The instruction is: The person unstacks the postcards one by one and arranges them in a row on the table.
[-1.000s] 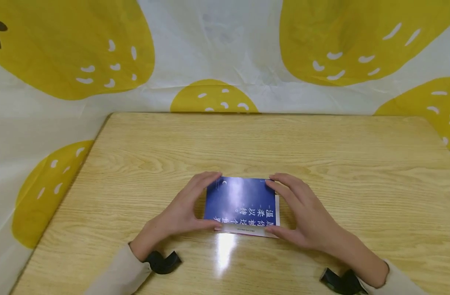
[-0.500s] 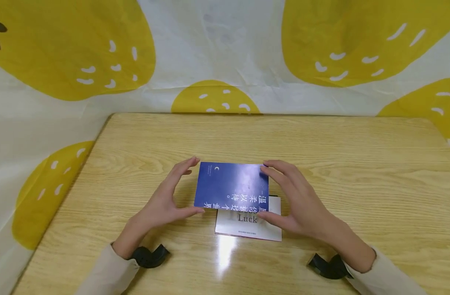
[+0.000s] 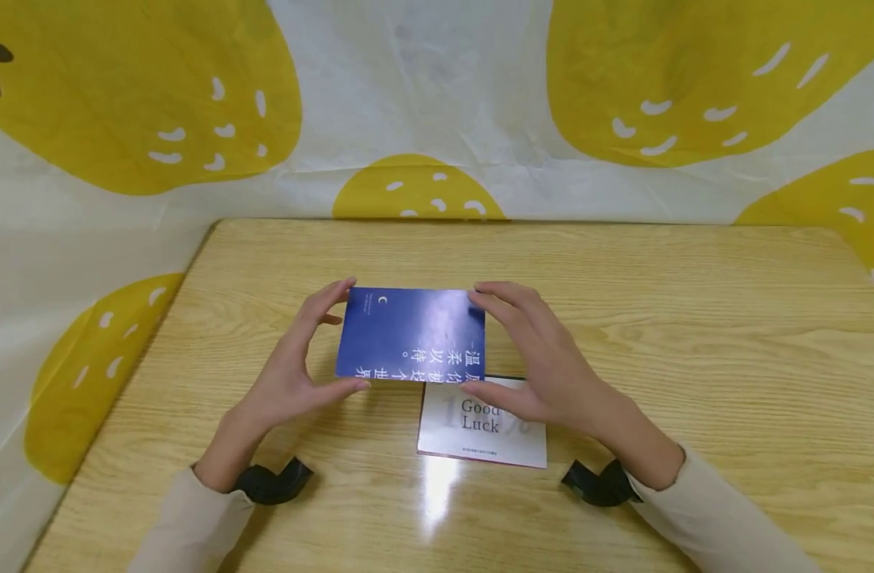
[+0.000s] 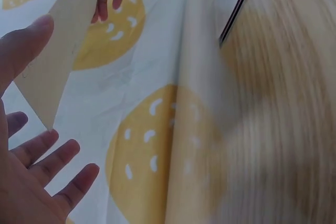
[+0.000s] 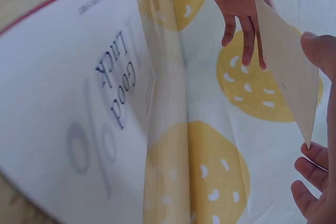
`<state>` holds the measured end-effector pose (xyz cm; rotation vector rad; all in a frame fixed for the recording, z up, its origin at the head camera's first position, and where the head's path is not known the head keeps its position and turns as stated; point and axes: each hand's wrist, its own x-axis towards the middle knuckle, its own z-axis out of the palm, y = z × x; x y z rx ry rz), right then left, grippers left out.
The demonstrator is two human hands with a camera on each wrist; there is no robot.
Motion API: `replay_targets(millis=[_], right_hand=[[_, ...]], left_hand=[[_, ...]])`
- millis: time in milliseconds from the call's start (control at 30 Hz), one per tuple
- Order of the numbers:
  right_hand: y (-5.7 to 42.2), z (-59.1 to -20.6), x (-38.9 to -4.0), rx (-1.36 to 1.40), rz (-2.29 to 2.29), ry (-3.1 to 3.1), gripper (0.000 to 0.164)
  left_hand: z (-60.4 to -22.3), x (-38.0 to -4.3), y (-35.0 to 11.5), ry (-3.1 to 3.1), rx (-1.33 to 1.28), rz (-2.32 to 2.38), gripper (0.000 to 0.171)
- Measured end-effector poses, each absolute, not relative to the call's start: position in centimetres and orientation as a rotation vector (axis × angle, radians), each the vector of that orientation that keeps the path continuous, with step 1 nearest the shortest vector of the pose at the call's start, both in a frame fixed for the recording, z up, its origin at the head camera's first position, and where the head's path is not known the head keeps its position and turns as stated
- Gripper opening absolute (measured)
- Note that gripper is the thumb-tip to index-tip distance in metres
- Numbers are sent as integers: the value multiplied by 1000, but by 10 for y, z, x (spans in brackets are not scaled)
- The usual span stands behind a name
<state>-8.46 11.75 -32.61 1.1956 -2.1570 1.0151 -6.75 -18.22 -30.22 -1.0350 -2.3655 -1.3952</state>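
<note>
A blue postcard-like card (image 3: 401, 330) with white lettering and a small moon is held up over the table in the head view. My left hand (image 3: 282, 378) grips its left end, thumb at the near edge and fingertips at the far edge. The right end is gripped the same way by my right hand (image 3: 555, 374). Both wrist views show the card's pale underside (image 4: 63, 51). Below and to the right, a white "Good Luck" card (image 3: 444, 434) lies on the table, partly covered by the blue card and right thumb. Dark and red edges show beneath it.
The wooden table (image 3: 695, 318) reaches back to a white cloth (image 3: 423, 95) printed with yellow fruit shapes. Black straps (image 3: 275, 481) sit at both wrists near the beige sleeves. Light glares off the table just in front of the white card.
Both hands have lifted the blue card off the white one and carried it leftward and away from me. The "Good Luck" card is uncovered and has stayed in place.
</note>
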Motion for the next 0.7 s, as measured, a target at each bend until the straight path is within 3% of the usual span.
replay_targets(millis=[700], right_hand=[[78,-328,-123,1210,1012,-2176,80]], left_hand=[[-300,-91,-217,-2409,-906,-1497,91]])
